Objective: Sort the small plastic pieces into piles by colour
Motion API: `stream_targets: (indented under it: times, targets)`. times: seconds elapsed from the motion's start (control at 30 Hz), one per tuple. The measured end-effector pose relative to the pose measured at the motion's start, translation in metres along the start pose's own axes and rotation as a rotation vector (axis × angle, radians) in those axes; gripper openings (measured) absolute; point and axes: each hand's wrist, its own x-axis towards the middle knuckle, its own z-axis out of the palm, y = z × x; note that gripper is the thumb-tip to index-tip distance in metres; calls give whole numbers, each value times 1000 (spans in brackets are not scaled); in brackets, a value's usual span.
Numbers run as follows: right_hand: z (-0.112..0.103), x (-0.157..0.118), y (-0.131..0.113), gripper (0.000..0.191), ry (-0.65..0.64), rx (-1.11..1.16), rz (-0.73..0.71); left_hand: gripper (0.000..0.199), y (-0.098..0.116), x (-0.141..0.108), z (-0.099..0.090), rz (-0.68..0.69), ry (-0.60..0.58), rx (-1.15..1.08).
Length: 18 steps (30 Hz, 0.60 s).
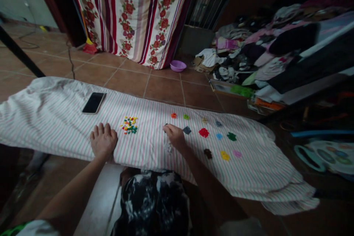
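My left hand [103,141] lies flat with fingers spread on the striped cloth [149,147], left of a mixed pile of small colourful pieces [129,125]. My right hand [174,135] is pinched over the cloth; a small dark spot shows at its fingertips, too small to name. Below it lies a whitish pile [168,146]. Beside that hand is a dark grey pile [187,130], with a red pile [204,132] further right. Several other single-colour piles spread around, among them orange [173,115], green [231,136], yellow [225,155] and brown [208,153].
A phone [94,103] rests on the cloth at the back left. Beyond the cloth are a floral curtain [129,14], a purple basin [178,66] on the tiled floor and heaped clothes [257,44] at the right.
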Motion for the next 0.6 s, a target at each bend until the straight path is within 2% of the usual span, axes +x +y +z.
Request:
stream_targets:
  times: [0.1, 0.17, 0.3, 0.43, 0.6]
  targets:
    - [33, 23, -23, 25, -71, 16, -99, 55, 0, 1, 1, -7, -2, 5]
    - [52, 36, -33, 29, -104, 19, -145, 55, 0, 1, 2, -8, 0, 13]
    - [83, 56, -43, 36, -226, 26, -147, 54, -1, 1, 4, -1, 5, 24]
    - [101, 67, -45, 33, -320, 7, -116, 53, -3, 1, 8, 8, 29, 29]
    - [111, 76, -50, 26, -372, -43, -58, 53, -2, 2, 9, 2, 30, 25]
